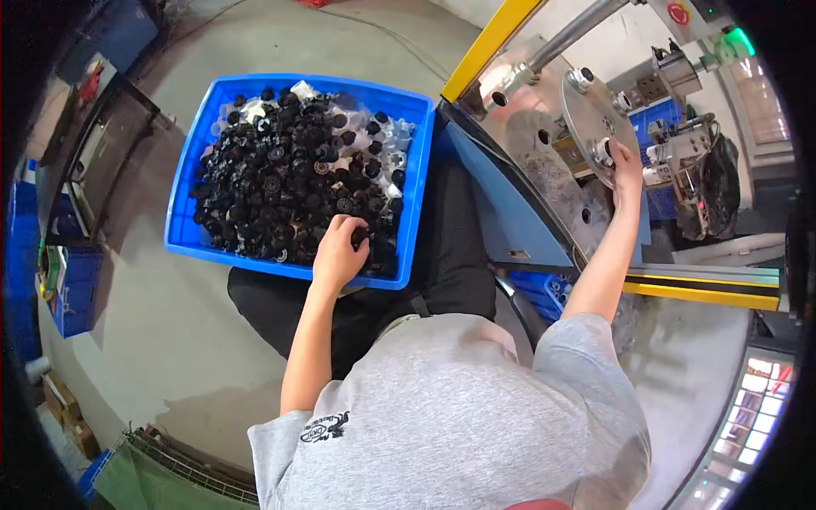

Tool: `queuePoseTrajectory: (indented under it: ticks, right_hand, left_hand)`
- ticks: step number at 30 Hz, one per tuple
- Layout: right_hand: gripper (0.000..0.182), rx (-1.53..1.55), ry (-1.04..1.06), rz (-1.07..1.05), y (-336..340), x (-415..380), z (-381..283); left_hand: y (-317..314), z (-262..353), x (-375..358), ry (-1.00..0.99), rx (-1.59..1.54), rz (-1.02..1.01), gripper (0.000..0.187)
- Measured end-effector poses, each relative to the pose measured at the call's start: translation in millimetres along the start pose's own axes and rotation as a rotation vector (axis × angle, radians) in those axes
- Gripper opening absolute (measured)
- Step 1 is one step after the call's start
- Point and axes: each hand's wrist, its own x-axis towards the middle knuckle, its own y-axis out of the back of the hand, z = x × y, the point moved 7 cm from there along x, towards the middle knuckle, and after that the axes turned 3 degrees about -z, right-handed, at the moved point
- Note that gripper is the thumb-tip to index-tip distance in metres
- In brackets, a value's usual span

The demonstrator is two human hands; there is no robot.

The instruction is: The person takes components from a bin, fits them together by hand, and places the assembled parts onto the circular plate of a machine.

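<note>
A blue tray (181, 204) full of small black round parts (280, 170), with some whitish pieces among them, sits at my knees. Over its near right corner is my left hand (342, 248), fingers curled at the black parts; what they hold, if anything, is hidden. My right hand (626, 166) reaches to a round metal plate (586, 115) on the machine at the right. Its fingers are closed on a dark-centred part in a metal holder (604, 151) at the plate's lower edge. Another holder (581, 79) stands at the plate's top.
The machine has a yellow frame edge (489, 51), a blue side panel (501, 204) and a red button (678, 13). Metal arms and a black bag (721, 183) are beyond the plate. Under the machine stands a blue crate (544, 293). Blue bins (79, 289) line the left.
</note>
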Motion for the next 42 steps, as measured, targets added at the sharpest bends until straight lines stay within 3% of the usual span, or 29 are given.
queuePoseTrajectory:
  ticks: [4, 6, 7, 9, 10, 11, 13, 15, 17, 19, 22, 23, 25, 30, 34, 35, 39, 42]
  right_hand:
    - [0.033, -0.832, 0.413, 0.460, 12, -18, -44]
    - [0.028, -0.887, 0.531, 0.414, -37, -69, -108]
    - [0.028, -0.864, 0.560, 0.367, -69, -74, -107]
    - [0.024, -0.242, 0.642, 0.095, -129, -85, -92]
    - [0.021, -0.285, 0.688, -0.020, -184, -116, -92]
    - [0.020, -0.347, 0.656, -0.166, -239, -132, -75]
    - [0.022, -0.570, 0.851, -0.611, -351, -177, -34]
    - [0.027, -1.224, 0.918, -0.847, -424, -205, 18]
    - [0.028, -1.519, 0.902, -0.937, -458, -213, 61]
    - [0.028, -1.666, 0.691, -0.957, -476, -205, 72]
    - [0.029, -1.743, 0.748, -0.998, -477, -208, 100]
    - [0.030, -1.545, 0.601, -0.869, -481, -184, 147]
    - [0.032, -1.334, 0.457, -0.748, -478, -168, 164]
    - [0.031, -1.362, 0.697, -0.917, -444, -210, 71]
    - [0.027, -0.716, 0.638, -0.880, -425, -211, 41]
    - [0.027, -0.709, 0.622, -0.880, -418, -210, 42]
    - [0.028, 0.216, 0.074, -0.910, -373, -199, 51]
    - [0.030, 0.337, -0.001, -0.936, -337, -211, 58]
  left_hand:
    - [2, 3, -5, -0.037, 0.032, -0.024, 0.030]
    - [4, 2, -7, -0.090, 0.030, -0.004, 0.030]
    - [8, -3, -6, -0.049, 0.046, 0.033, 0.030]
    - [6, -8, -8, -0.078, 0.016, -0.008, 0.030]
    - [3, -12, -20, -0.034, 0.021, -0.010, 0.030]
    - [0, -12, -26, -0.011, 0.020, 0.002, 0.030]
    - [10, -12, -14, -0.014, 0.038, 0.059, 0.029]
    - [12, -14, -22, 0.002, 0.050, 0.093, 0.029]
    - [10, -17, -29, 0.015, 0.040, 0.141, 0.029]
    - [17, -17, -24, 0.009, 0.050, 0.200, 0.029]
    - [15, -15, -26, 0.034, 0.085, 0.200, 0.030]
    - [14, -14, -25, 0.043, 0.094, 0.197, 0.030]
    - [13, -11, -20, 0.054, 0.114, 0.192, 0.031]
    - [-3, -1, -8, 0.143, 0.194, 0.090, 0.034]
    - [2, 4, 25, 0.148, -0.177, 0.254, 0.036]
    - [2, 8, 35, 0.152, -0.170, 0.239, 0.036]
    - [16, 41, 73, 0.011, -0.144, 0.372, 0.037]
    - [-6, 61, 74, -0.089, -0.188, 0.274, 0.040]
